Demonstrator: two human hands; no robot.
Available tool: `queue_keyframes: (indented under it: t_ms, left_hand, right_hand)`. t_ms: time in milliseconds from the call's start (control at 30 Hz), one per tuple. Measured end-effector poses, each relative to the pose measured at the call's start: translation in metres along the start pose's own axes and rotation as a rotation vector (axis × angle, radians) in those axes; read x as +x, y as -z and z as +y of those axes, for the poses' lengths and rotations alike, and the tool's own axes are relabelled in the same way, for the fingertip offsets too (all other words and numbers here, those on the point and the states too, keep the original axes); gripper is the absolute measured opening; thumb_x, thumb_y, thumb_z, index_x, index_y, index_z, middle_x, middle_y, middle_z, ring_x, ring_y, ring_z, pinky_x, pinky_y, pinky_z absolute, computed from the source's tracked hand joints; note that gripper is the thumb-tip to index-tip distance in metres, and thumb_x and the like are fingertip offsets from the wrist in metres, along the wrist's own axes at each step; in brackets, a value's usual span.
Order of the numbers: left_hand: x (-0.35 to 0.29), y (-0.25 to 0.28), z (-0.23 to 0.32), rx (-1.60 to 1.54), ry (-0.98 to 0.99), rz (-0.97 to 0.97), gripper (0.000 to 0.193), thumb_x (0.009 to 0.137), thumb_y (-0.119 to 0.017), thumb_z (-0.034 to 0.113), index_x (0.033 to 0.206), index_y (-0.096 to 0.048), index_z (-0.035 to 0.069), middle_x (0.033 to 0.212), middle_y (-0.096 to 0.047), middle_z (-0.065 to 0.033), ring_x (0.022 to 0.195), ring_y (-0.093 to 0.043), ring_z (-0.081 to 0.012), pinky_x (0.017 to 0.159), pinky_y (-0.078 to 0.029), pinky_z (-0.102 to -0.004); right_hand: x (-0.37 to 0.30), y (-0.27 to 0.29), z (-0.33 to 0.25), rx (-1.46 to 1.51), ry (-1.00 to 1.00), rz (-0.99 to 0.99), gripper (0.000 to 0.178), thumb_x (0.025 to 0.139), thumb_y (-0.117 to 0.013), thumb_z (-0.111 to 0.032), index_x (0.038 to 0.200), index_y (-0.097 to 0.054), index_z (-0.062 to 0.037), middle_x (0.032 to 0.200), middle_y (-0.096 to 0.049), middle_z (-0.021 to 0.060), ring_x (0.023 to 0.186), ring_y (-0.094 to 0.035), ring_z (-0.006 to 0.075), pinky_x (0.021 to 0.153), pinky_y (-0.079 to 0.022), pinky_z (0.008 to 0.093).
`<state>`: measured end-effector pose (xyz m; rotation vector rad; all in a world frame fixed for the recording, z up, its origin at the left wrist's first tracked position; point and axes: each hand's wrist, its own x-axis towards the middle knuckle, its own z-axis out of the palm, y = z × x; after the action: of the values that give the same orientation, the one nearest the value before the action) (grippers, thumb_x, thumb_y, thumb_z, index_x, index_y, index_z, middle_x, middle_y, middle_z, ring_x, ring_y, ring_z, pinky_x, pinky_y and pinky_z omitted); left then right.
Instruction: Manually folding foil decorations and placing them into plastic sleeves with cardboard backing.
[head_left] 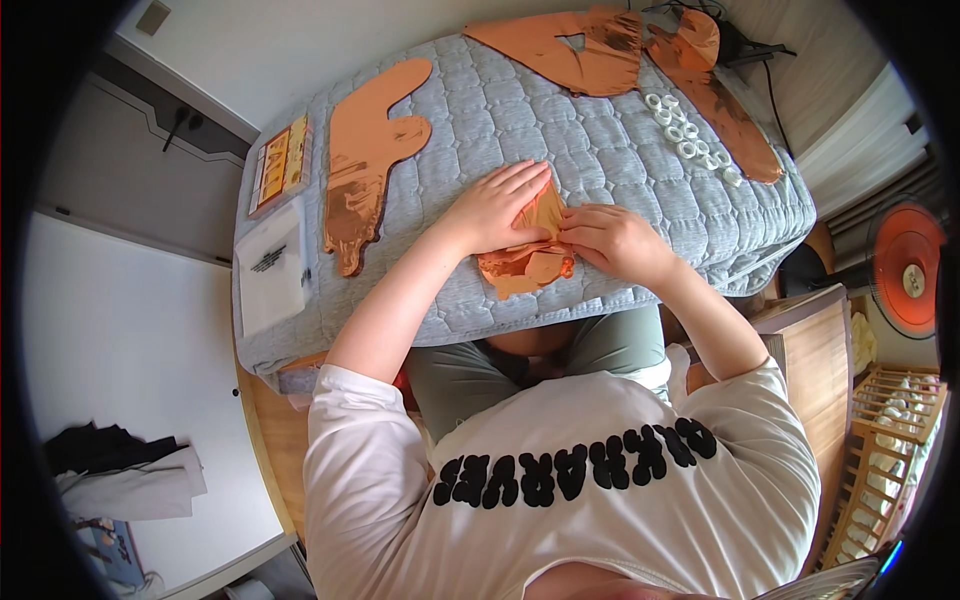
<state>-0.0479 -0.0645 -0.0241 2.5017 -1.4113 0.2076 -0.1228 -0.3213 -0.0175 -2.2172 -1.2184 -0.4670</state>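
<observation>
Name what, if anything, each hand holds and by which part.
Right hand seems to pinch the crumpled orange foil by its right edge; left hand covers its upper left, grip unclear.

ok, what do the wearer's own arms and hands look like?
Loose white short sleeves, plain, ending near the elbows; white T-shirt with chunky black lettering. Forearms uncovered. Left hand and right hand: no gloves, no watch visible.

One shiny copper-orange foil piece (527, 268) is lying crumpled on the grey quilted fabric mattress (480, 125), near its front edge, showing creases and an irregular outline.
</observation>
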Motion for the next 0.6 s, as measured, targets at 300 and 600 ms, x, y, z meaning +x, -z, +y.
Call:
queue_keyframes:
  t_ms: [300,600]
  left_hand:
    - [0.001,-0.002,0.0,0.024,-0.028,0.022,0.092,0.084,-0.074,0.05,0.154,-0.037,0.002,0.159,-0.04,-0.0159,0.148,-0.037,-0.0311,0.122,-0.031,-0.0421]
    - [-0.001,-0.001,0.002,0.032,-0.009,0.018,0.091,0.084,-0.073,0.049,0.153,-0.038,0.002,0.159,-0.041,-0.0154,0.148,-0.037,-0.0306,0.122,-0.031,-0.0421]
  right_hand:
    - [-0.001,-0.003,-0.025,-0.093,-0.008,-0.029,0.042,0.073,-0.08,-0.015,0.113,-0.068,-0.009,0.118,-0.064,0.0074,0.107,-0.064,0.0278,0.091,-0.052,0.0418]
    - [0.004,-0.023,-0.032,-0.081,-0.036,0.006,0.044,0.068,-0.08,-0.014,0.111,-0.072,-0.0132,0.106,-0.065,0.0008,0.101,-0.063,0.0233,0.091,-0.048,0.0381]
